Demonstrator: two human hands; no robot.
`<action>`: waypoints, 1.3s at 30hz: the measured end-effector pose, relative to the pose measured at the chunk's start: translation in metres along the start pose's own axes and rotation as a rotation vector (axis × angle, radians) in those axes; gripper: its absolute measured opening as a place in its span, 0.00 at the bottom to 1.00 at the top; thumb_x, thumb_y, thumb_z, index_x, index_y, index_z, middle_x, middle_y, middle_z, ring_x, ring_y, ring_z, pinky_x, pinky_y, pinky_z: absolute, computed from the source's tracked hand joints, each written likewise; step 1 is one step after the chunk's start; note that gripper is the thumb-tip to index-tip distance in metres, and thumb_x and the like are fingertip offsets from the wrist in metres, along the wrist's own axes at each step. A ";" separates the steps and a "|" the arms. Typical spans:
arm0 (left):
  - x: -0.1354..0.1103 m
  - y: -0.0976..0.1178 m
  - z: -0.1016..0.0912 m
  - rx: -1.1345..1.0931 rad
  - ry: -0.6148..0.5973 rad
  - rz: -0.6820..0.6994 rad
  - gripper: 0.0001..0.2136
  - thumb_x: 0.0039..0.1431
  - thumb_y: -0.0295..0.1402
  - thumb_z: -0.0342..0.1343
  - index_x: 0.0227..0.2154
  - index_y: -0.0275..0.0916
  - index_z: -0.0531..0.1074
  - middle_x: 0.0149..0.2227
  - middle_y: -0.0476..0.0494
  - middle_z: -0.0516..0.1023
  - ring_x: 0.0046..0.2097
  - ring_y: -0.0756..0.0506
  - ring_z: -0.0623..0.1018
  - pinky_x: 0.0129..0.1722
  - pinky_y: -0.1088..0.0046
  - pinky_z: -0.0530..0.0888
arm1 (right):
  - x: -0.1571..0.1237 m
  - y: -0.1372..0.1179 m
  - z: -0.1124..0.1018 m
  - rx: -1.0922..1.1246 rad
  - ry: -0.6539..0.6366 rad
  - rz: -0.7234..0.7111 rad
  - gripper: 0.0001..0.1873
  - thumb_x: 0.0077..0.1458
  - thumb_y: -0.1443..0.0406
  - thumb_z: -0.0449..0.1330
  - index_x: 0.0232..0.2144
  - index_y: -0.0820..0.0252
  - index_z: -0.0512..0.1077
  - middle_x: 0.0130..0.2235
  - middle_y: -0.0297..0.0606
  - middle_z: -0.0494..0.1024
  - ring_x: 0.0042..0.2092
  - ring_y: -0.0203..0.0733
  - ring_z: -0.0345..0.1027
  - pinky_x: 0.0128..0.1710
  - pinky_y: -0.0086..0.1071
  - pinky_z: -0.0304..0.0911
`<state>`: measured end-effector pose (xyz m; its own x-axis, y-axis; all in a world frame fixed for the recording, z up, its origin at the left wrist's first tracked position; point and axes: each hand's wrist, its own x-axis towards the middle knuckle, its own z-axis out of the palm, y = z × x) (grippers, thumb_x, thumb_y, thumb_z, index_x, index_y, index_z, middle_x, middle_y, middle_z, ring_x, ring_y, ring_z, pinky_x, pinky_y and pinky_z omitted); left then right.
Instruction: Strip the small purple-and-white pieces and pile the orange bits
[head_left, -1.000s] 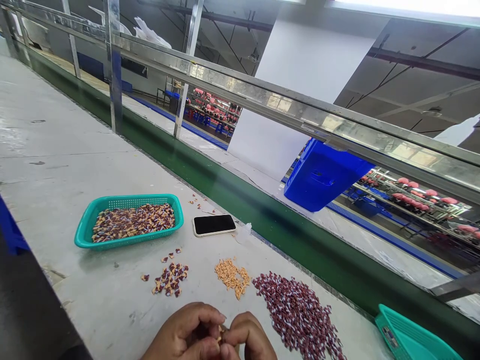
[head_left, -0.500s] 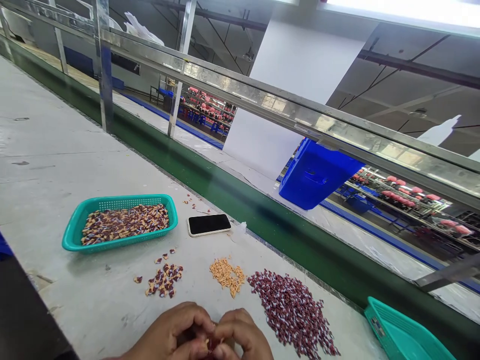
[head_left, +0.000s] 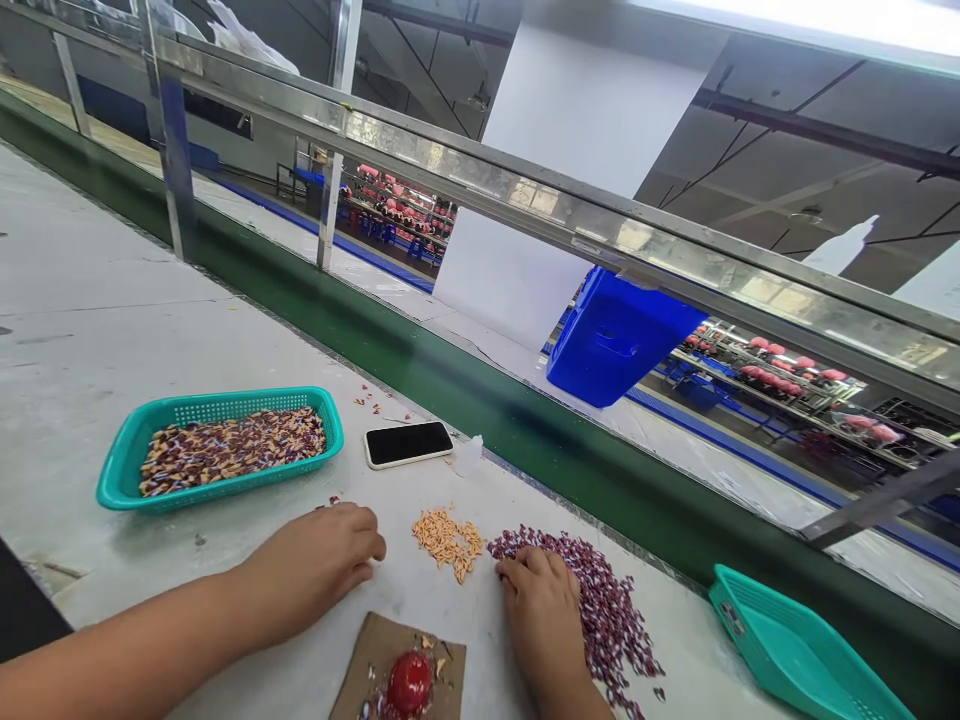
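Now that the curled left hand (head_left: 326, 560) lies left of the tan heap (head_left: 435, 534), parted from the bent right hand (head_left: 543, 608) at the maroon heap (head_left: 611, 612), paired work seems paused, though neither hand's contents show.

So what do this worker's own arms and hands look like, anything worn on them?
The left hand and right hand are both ungloved. No sleeve shows on the left forearm, and no watch or bracelet is visible.
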<state>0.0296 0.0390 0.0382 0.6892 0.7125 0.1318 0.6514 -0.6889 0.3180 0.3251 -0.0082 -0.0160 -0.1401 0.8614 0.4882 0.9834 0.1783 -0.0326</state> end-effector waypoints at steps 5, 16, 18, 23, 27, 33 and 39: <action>0.038 0.023 0.003 0.146 -0.091 0.108 0.11 0.55 0.22 0.54 0.35 0.42 0.77 0.37 0.43 0.79 0.41 0.40 0.77 0.38 0.67 0.70 | 0.000 -0.005 -0.005 0.006 -0.023 0.075 0.12 0.50 0.77 0.58 0.25 0.55 0.72 0.31 0.39 0.75 0.37 0.49 0.64 0.38 0.41 0.55; 0.074 0.034 0.022 0.291 -0.143 0.182 0.08 0.53 0.19 0.55 0.32 0.35 0.76 0.34 0.37 0.79 0.37 0.37 0.78 0.33 0.64 0.72 | -0.002 -0.012 -0.009 0.201 -0.065 0.110 0.10 0.48 0.76 0.53 0.28 0.60 0.69 0.30 0.38 0.75 0.35 0.45 0.69 0.35 0.37 0.62; 0.072 0.033 0.023 0.293 -0.146 0.189 0.07 0.53 0.20 0.55 0.31 0.36 0.76 0.34 0.38 0.79 0.38 0.37 0.78 0.33 0.65 0.72 | -0.003 -0.012 -0.008 0.322 -0.022 0.070 0.12 0.49 0.76 0.51 0.32 0.60 0.71 0.32 0.40 0.77 0.36 0.45 0.70 0.37 0.37 0.64; 0.062 0.033 0.019 0.258 -0.149 0.182 0.08 0.58 0.23 0.52 0.32 0.39 0.75 0.34 0.42 0.79 0.37 0.39 0.79 0.34 0.66 0.73 | -0.004 -0.012 -0.007 0.568 -0.007 0.065 0.13 0.53 0.73 0.49 0.31 0.59 0.73 0.32 0.39 0.78 0.37 0.44 0.72 0.39 0.38 0.66; 0.055 0.041 0.016 0.211 -0.214 0.203 0.05 0.54 0.25 0.55 0.30 0.41 0.75 0.33 0.45 0.79 0.36 0.40 0.79 0.32 0.69 0.74 | -0.004 -0.014 -0.007 0.607 -0.038 0.202 0.11 0.53 0.70 0.52 0.33 0.60 0.74 0.35 0.43 0.79 0.39 0.47 0.72 0.41 0.41 0.67; 0.058 0.050 0.031 0.213 -0.309 0.164 0.07 0.46 0.21 0.59 0.29 0.36 0.76 0.30 0.36 0.80 0.32 0.35 0.80 0.29 0.65 0.74 | -0.006 -0.019 -0.007 0.646 -0.051 0.225 0.11 0.51 0.69 0.52 0.31 0.59 0.74 0.35 0.43 0.78 0.38 0.47 0.73 0.40 0.38 0.67; 0.058 0.050 0.028 0.028 -0.244 0.082 0.08 0.50 0.19 0.55 0.31 0.36 0.76 0.32 0.37 0.80 0.36 0.36 0.80 0.34 0.64 0.75 | -0.012 -0.035 -0.012 0.906 -0.125 0.289 0.07 0.53 0.66 0.54 0.30 0.56 0.73 0.30 0.37 0.79 0.33 0.42 0.73 0.36 0.32 0.66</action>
<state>0.1104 0.0422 0.0356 0.7941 0.6031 -0.0758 0.5964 -0.7488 0.2892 0.2940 -0.0307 -0.0101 0.0314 0.9648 0.2610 0.5263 0.2060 -0.8250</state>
